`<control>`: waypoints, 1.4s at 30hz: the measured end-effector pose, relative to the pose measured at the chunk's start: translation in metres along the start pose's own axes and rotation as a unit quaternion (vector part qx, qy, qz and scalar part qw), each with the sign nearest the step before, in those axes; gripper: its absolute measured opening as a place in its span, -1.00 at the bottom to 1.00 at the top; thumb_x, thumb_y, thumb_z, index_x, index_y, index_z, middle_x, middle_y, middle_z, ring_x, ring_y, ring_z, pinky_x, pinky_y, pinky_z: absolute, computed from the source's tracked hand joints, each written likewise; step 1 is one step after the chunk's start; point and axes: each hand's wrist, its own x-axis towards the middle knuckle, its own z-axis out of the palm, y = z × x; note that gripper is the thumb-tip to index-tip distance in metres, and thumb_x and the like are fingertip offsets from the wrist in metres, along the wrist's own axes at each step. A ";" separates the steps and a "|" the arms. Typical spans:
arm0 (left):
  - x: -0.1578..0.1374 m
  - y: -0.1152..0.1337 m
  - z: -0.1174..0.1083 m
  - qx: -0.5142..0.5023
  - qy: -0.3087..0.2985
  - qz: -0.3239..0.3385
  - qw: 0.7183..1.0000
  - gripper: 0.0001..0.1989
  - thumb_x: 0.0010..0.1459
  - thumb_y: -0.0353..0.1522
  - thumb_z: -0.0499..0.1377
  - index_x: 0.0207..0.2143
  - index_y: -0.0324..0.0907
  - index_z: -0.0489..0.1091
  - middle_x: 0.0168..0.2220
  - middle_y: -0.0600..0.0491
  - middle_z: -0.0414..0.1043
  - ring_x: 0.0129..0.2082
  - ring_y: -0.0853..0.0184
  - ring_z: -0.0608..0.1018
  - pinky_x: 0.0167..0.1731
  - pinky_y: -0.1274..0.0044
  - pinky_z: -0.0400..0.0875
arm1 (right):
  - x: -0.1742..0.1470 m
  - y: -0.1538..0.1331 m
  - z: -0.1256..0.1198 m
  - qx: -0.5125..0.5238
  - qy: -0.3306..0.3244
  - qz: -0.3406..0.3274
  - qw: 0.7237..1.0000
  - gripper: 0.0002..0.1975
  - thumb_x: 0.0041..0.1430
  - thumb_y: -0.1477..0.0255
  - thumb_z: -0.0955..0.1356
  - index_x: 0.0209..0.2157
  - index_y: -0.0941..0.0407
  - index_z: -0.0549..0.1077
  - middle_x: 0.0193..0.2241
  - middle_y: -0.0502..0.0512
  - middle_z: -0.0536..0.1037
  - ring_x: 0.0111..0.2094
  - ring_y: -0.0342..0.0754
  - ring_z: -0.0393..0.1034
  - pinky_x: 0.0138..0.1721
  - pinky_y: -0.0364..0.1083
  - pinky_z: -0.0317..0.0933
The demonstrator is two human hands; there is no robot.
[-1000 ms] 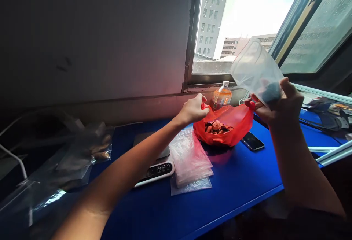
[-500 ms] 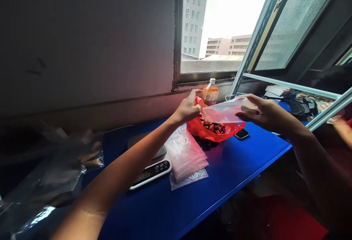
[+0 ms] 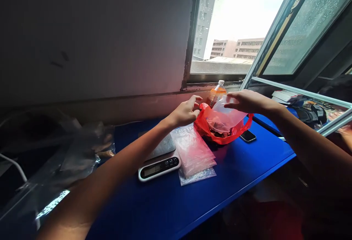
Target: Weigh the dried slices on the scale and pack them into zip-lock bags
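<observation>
Here, right hand (image 3: 246, 100) holds translucent container (image 3: 223, 117) partly inside red bag (image 3: 202, 125).

Red bag (image 3: 228, 138), blue tabletop (image 3: 165, 207), orange drink (image 3: 217, 95)

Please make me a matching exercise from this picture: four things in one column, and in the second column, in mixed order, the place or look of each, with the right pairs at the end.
Things:
1. See-through bag
2. Scale
3. Bottle
4. Phone

Places and looks:
A. Orange inside, with a white cap
B. Dark, lying flat on the blue table
C. At the fingers of the right hand, over the red bag
D. With a display, beside the pile of flat bags

Right pairs: 1-C, 2-D, 3-A, 4-B
</observation>
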 end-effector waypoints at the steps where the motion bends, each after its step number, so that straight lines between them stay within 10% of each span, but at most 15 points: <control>1: -0.006 0.001 -0.004 0.017 0.006 -0.003 1.000 -0.54 0.11 -0.48 0.07 0.10 -0.21 0.22 -0.04 -0.14 0.46 -0.14 0.26 0.53 -0.10 0.42 0.42 | -0.001 0.001 0.000 0.010 0.011 0.005 1.000 -0.73 0.07 0.14 0.38 -0.32 0.05 0.48 -0.53 0.02 0.47 -0.55 -0.08 0.29 -0.45 -0.11 0.08; 7: -0.058 0.005 -0.032 0.086 0.023 0.008 0.996 -0.58 0.14 -0.42 0.11 0.08 -0.13 0.27 -0.06 -0.08 0.46 -0.14 0.27 0.52 -0.12 0.42 0.42 | -0.006 -0.012 0.006 0.061 0.011 0.018 0.998 -0.64 0.03 0.55 0.32 -0.09 0.07 0.47 -0.47 0.06 0.50 -0.53 -0.09 0.25 -0.41 -0.09 0.08; 14: -0.084 0.021 -0.049 0.101 0.034 0.077 0.991 -0.74 0.18 -0.41 0.10 -0.06 -0.15 0.38 -0.12 -0.02 0.50 -0.24 0.31 0.54 -0.18 0.45 0.44 | -0.049 -0.048 -0.036 -0.088 0.229 0.124 0.961 -0.61 -0.02 0.54 0.25 -0.12 0.15 0.50 -0.20 0.28 0.56 -0.26 0.10 0.40 -0.29 -0.01 0.17; 21: -0.079 0.065 -0.037 0.046 0.197 0.159 0.966 -0.55 0.10 -0.29 0.27 0.05 -0.12 0.30 0.11 -0.06 0.33 0.14 0.09 0.36 0.00 0.39 0.35 | -0.076 -0.125 -0.061 0.043 0.617 0.149 0.771 -0.76 0.02 0.38 0.22 -0.42 0.18 0.48 -0.47 0.12 0.50 -0.37 -0.04 0.41 -0.32 -0.01 0.22; 26: -0.118 0.039 -0.048 -0.057 0.229 0.048 0.971 -0.90 0.20 -0.34 0.13 -0.23 -0.14 0.29 -0.35 0.06 0.42 -0.31 0.34 0.52 -0.19 0.46 0.44 | -0.067 -0.181 -0.029 0.378 0.417 0.020 0.826 -0.73 0.16 0.16 0.27 -0.22 0.04 0.40 -0.33 0.06 0.46 -0.33 -0.03 0.42 -0.36 -0.05 0.23; 35: -0.179 -0.001 -0.065 -0.072 0.181 -0.053 0.979 -0.87 0.15 -0.30 0.18 -0.28 -0.16 0.33 -0.36 0.10 0.37 -0.36 0.42 0.47 -0.24 0.50 0.43 | -0.024 -0.187 0.042 0.704 0.062 -0.043 0.706 -0.67 0.03 0.17 0.45 -0.19 0.01 0.42 -0.45 -0.01 0.45 -0.47 -0.14 0.35 -0.49 -0.15 0.20; 42: -0.185 -0.027 -0.058 -0.109 0.202 -0.053 0.972 -0.73 0.15 -0.15 0.22 -0.32 -0.17 0.34 -0.44 0.12 0.36 -0.48 0.45 0.43 -0.37 0.54 0.40 | -0.012 -0.178 0.077 0.749 0.026 0.008 0.662 -0.67 -0.03 0.21 0.50 -0.28 0.06 0.43 -0.46 -0.02 0.49 -0.52 -0.20 0.34 -0.54 -0.20 0.16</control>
